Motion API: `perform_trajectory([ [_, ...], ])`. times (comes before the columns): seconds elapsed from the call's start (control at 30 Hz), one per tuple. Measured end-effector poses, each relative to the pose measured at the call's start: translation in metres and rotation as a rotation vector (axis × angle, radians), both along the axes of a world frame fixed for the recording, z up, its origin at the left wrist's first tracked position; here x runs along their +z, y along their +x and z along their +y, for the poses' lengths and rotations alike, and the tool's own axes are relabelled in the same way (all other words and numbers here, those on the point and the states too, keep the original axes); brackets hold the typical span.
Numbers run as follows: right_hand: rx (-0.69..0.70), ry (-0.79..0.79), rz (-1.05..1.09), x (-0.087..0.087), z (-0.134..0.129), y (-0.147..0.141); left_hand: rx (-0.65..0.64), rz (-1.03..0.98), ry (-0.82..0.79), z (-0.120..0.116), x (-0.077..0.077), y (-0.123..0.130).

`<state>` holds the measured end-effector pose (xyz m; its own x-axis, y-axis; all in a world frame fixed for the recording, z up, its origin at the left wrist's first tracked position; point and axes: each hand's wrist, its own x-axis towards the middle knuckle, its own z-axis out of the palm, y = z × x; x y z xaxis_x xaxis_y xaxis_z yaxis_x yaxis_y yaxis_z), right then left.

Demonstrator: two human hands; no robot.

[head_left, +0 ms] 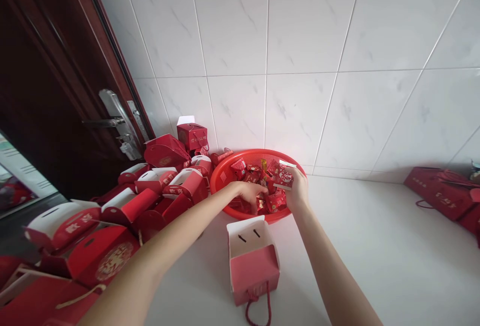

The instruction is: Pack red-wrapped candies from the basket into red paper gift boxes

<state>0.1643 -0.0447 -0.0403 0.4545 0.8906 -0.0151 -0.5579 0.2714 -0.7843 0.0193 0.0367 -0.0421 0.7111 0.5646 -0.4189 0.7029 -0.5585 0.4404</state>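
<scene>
A red plastic basket holds several small red wrapped packets, which look like sweets. My left hand reaches into it from the left. Its fingers are apart and touch the packets, with the fingertips partly hidden among them. At the basket's right side, my right hand is closed around a red packet with white edges and a printed pattern. In front of the basket stands an open red gift box; its lid is raised, showing two slots in the white inside, and a dark red cord handle hangs at the front.
Many red gift boxes crowd the left side, several with open lids. A closed one stands by the tiled wall. More red boxes lie at the far right on the white surface. A dark door is at left.
</scene>
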Motion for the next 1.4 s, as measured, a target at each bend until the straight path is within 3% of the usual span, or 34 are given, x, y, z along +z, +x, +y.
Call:
perform_trajectory([
  [0.1,0.005,0.007,-0.006,0.0,0.0,0.0,0.004,-0.119,-0.049,0.002,0.002,-0.001],
  [0.2,-0.009,0.023,-0.013,0.0,0.001,-0.001,0.091,-0.226,-0.071,0.006,0.003,-0.005],
  [0.33,0.0,0.021,-0.009,0.0,0.001,0.0,0.358,-0.54,-0.135,0.013,0.007,-0.01],
  [0.43,-0.008,0.023,-0.001,0.0,0.002,0.001,0.531,-0.73,-0.046,0.018,0.01,-0.011],
  [0.53,-0.004,0.015,-0.013,0.0,0.002,0.002,0.634,-0.781,0.063,0.021,0.011,-0.01],
  [0.67,0.013,0.017,-0.032,-0.001,0.003,0.002,0.739,-0.758,0.024,0.024,0.008,-0.011],
  [1.07,0.03,0.016,-0.019,0.001,0.001,0.002,0.803,-0.842,-0.075,0.037,-0.001,-0.016],
  [1.4,0.01,0.007,-0.024,0.002,0.001,0.001,0.832,-1.036,-0.28,0.028,0.011,-0.013],
])
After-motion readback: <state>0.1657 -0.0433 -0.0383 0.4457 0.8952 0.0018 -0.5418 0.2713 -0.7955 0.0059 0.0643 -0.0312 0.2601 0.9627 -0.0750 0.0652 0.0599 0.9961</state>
